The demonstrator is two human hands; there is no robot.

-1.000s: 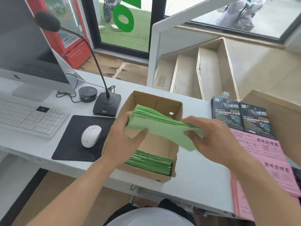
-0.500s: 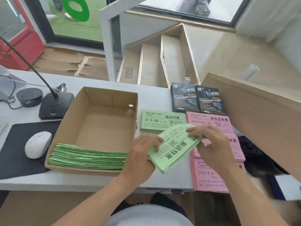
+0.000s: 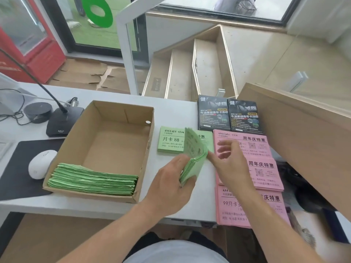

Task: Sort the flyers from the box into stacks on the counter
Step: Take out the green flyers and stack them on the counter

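A: Flyers, the green bundle (image 3: 193,160), stood nearly on edge just right of the box (image 3: 106,130), over the bare counter (image 3: 171,111). The left hand (image 3: 171,188) gripped its near end, fingers curled under and thumb against the side.

B: And the right hand (image 3: 230,164)?

A: Just right of the bundle, blurred, fingers spread and loose. Whether a fingertip touched the sheets, I couldn't tell. It held nothing.

B: So what might have gone wrong?

A: The far end fanned open. With one hand pinching only the near end, loose sheets could have slid out and scattered over the green stack (image 3: 171,139) lying just beyond the box's right wall.

B: Or onto the pink stacks (image 3: 264,168)?

A: Yes, those lay further right of the box, close by; a tipping bundle could have mixed colours. The black flyers (image 3: 228,114) sat behind them, less exposed.

B: Anything left to sort?

A: A thick green pile (image 3: 93,180) lay along the box's near wall, so plenty remained. A careless drop would also have knocked the green stack askew.
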